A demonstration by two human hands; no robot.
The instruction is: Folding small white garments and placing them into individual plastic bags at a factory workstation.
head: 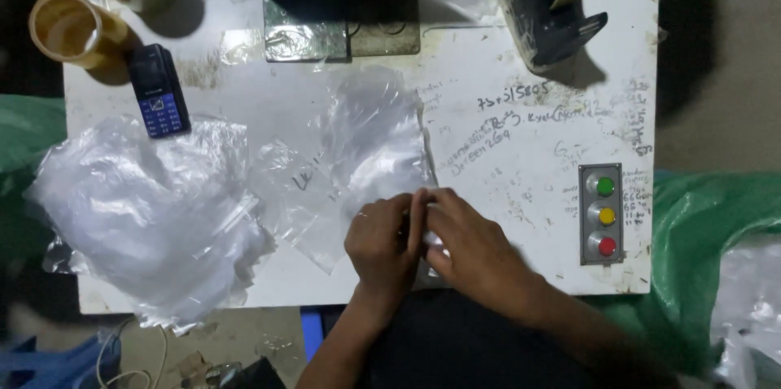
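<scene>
Left hand (pixel 381 241) and right hand (pixel 468 244): pressed together at the near table edge (pixel 521 287), fingertips pinching a small clear plastic bag (pixel 431 238) between them. Loose clear bags (pixel 370 141) lie just beyond; bag heap (pixel 146 210) to the left.

Shiny plastic on a scratched white table

The clear bag (pixel 370 145) is looking thin, glossy and crinkly, and the pile of bags (pixel 146 210) at the left is shining the same way. The white table (pixel 521 153) is looking matt, scuffed and scribbled on. The phone (pixel 159 92) is showing dark smooth plastic. The tape roll (pixel 69 27) is looking glossy brown. Green sheeting (pixel 700 226) is gleaming softly.
</scene>
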